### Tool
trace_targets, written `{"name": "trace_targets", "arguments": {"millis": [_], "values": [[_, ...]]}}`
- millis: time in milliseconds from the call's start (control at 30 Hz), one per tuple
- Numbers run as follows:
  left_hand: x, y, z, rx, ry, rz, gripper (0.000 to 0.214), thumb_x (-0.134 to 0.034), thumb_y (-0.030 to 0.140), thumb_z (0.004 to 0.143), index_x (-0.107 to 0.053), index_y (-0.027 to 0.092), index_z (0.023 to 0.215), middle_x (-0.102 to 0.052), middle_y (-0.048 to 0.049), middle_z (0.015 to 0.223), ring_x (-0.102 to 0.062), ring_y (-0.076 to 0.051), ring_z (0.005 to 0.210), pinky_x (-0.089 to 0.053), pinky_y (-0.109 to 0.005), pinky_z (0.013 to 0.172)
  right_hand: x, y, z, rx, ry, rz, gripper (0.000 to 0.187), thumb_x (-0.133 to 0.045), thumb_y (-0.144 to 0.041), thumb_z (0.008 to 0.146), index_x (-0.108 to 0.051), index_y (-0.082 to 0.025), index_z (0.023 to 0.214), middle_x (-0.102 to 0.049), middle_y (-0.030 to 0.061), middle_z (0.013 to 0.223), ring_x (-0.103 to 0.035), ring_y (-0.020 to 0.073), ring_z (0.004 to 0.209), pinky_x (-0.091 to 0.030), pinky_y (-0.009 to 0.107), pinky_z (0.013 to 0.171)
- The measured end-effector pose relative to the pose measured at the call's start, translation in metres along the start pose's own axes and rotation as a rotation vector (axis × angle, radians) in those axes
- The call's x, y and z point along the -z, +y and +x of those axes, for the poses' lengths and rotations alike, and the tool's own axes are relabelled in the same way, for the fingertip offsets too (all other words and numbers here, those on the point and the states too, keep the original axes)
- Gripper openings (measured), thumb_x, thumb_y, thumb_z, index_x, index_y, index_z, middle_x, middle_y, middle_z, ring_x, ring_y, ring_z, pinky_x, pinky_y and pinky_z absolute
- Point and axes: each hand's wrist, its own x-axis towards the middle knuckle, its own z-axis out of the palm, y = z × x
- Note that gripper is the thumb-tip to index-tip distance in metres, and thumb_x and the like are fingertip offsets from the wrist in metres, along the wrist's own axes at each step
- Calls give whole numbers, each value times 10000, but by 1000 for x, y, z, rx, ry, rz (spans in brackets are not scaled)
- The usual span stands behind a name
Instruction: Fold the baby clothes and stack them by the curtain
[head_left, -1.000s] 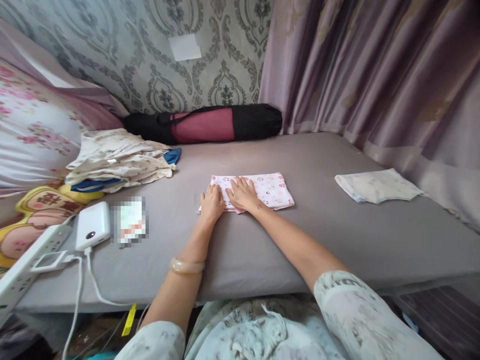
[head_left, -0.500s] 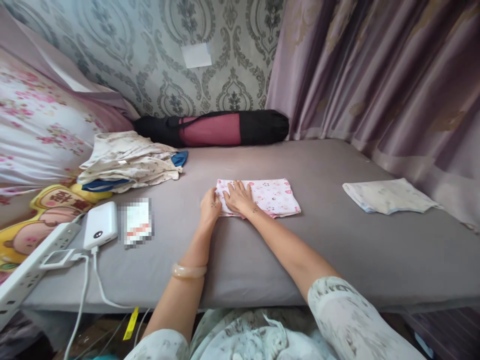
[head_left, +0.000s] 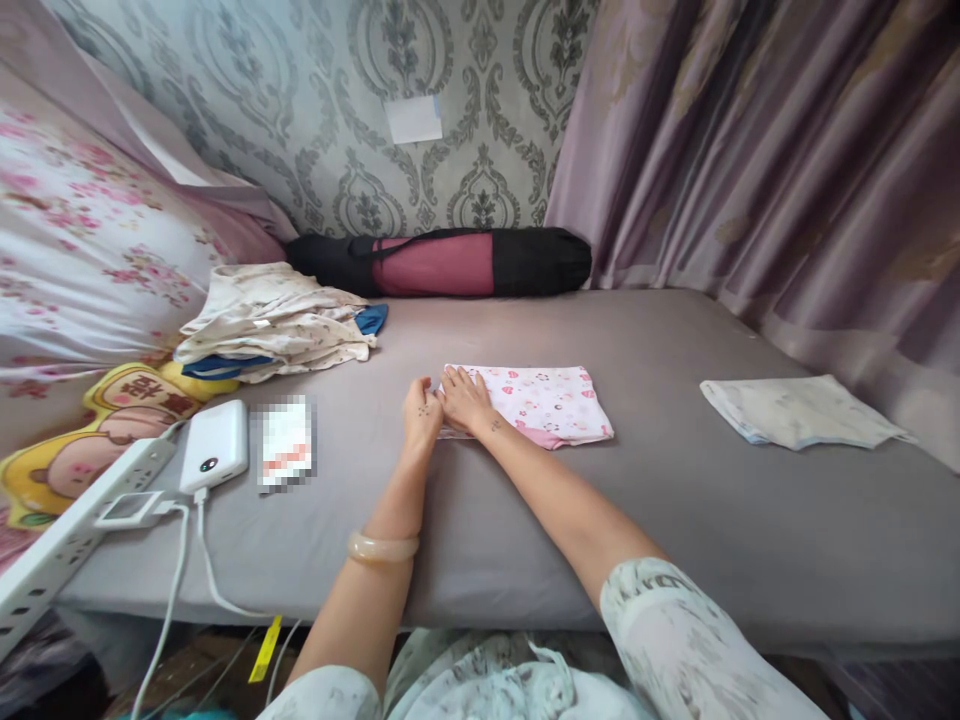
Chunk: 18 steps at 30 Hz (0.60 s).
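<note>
A folded white cloth with pink print lies flat on the grey-covered bed in front of me; a plain pink strip shows along its near edge. My left hand is closed at the cloth's left edge, thumb uppermost, with its fingertips hidden. My right hand rests palm down on the left end of the cloth, its fingers stretched out, right beside my left hand.
To the right lies a pale folded cloth. Rumpled clothes are heaped at the left, near a white power bank, power strip and cables. A black-and-red long bag lies along the wall.
My right hand has slid left over the printed cloth to its left end, beside my left hand. The camera view has shifted slightly.
</note>
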Motion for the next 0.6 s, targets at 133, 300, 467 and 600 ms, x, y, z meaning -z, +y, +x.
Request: {"name": "trace_targets", "arguments": {"millis": [133, 300, 467, 600], "values": [[-3, -4, 0, -40, 6, -40, 350, -382, 142, 843, -598, 127, 1118, -659, -134, 1161, -604, -221, 1106, -451, -383, 992, 7, 7, -2, 5, -21, 51, 527, -219, -341, 983, -393, -143, 1440, -313, 83, 1545, -253, 245, 1413, -157, 479, 1145], [-10, -10, -3, -236, -11, 91, 366, -332, 125, 874, -574, 128, 1149, -643, -144, 1181, -586, -225, 1135, -429, -394, 1013, 20, 31, -16, -67, 82, 17, 536, -214, -380, 993, -367, -156, 1456, -301, 118, 1546, -178, 279, 1436, -58, 548, 1137], [-17, -11, -8, -456, -103, 268, 349, -367, 121, 876, -557, 156, 1166, -626, -139, 1195, -568, -232, 1149, -431, -403, 1006, 14, 45, -24, -112, 40, -24, 546, -226, -424, 991, -366, -184, 1460, -308, 117, 1543, -209, 286, 1423, -82, 538, 1127], [-20, -11, -14, -491, -179, 369, 350, -350, 137, 906, -525, 158, 1209, -564, -144, 1319, -495, -229, 1257, -392, -405, 1046, 10, 44, -24, -125, 39, -16, 546, -224, -423, 990, -369, -186, 1461, -310, 116, 1542, -218, 287, 1420, -101, 528, 1124]]}}
